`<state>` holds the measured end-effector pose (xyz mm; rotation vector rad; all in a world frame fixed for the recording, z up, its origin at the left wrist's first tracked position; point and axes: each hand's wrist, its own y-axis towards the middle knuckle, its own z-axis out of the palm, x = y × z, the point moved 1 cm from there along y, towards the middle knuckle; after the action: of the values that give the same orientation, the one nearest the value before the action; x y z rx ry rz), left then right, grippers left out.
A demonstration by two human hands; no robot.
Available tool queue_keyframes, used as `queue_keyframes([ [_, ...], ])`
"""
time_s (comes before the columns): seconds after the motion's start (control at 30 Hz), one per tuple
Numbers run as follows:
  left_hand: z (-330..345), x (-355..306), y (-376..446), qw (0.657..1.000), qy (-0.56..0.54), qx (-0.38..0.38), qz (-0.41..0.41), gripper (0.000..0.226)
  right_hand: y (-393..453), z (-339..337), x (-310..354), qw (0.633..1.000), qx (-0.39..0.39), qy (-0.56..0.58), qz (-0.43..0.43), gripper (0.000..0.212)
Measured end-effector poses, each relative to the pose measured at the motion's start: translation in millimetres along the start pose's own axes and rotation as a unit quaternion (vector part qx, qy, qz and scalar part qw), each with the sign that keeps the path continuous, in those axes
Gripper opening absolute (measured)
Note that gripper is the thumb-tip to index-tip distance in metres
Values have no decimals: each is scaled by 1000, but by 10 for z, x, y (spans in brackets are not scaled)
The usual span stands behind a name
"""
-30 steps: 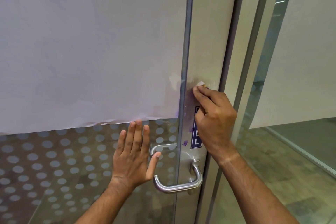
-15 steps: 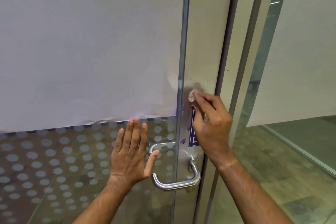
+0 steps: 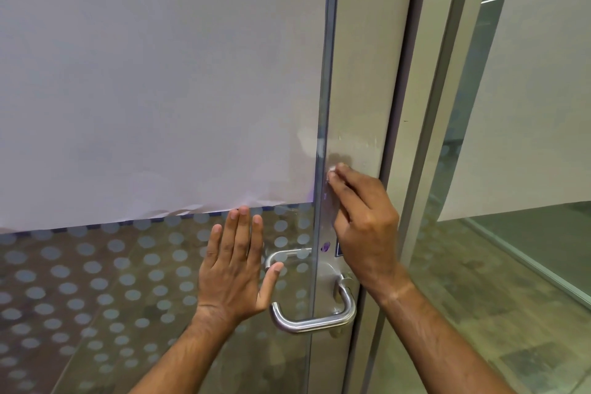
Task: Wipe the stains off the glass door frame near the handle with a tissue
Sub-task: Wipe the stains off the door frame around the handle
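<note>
- On the far left we see the glass (image 3: 96, 281) with its dotted film, and above it a white sheet (image 3: 144, 89) covering most of the pane; its torn lower edge sits just above our fingertips.
- Our left hand (image 3: 235, 269) lies flat on the glass, fingers straight and together, thumb spread toward the handle (image 3: 315, 318) but not on it. It holds nothing; we judge it is only steadying the door. It has stayed put over the last second.
- On the frame (image 3: 358, 89), a purple stain (image 3: 325, 246) shows just above the handle plate, with fainter purple marks higher along the left edge. These are not yet wiped.
- Our right hand (image 3: 364, 224) has its fingers curled, pinching a small wad of tissue (image 3: 332, 169) against the frame's left edge, above the handle. Only a white tip of it peeks past the fingertips.
- A second ago the tissue was higher and nearer the frame's middle; since then the hand has dropped and slid left toward the glass edge, now covering most of the blue label (image 3: 339, 251).
- We take this as a downward wiping stroke in progress: the upper patch looks smeared rather than clean, and the stroke needs to carry on down to the purple spot.
- To the right stand the jamb (image 3: 425, 137) and a side pane (image 3: 511, 265).
</note>
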<state>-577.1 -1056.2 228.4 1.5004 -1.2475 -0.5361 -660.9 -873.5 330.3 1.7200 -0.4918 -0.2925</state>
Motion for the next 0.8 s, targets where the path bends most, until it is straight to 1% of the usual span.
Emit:
queue_keyframes([
  [0.1,0,-3,-1,1000,-1,-2,-2,97,134,70,51,999,-39,-8,-2,30],
  [0.17,3,1,2,1000,1,-1,-1,97,181,117,51,999,-50,-11,-4,31],
  [0.23,8,2,1,1000,2,1,-1,97,92,143,52,999,-37,-17,-9,38],
  [0.4,8,-1,-7,1000,3,4,2,98,-279,130,42,997,37,-42,-44,50],
  [0.47,3,-1,-6,1000,3,3,0,98,-191,125,12,998,34,-40,-43,49],
  [0.53,-4,-2,-1,1000,3,2,-1,98,-18,140,7,999,16,-35,-22,50],
  [0.63,-13,-1,2,1000,0,5,1,98,117,187,54,999,1,-34,4,56],
  [0.73,-13,-3,6,1000,-5,2,1,98,-83,180,59,998,26,-51,-17,64],
  [0.8,-8,0,8,1000,-5,5,1,98,-271,151,38,996,55,-57,-39,59],
])
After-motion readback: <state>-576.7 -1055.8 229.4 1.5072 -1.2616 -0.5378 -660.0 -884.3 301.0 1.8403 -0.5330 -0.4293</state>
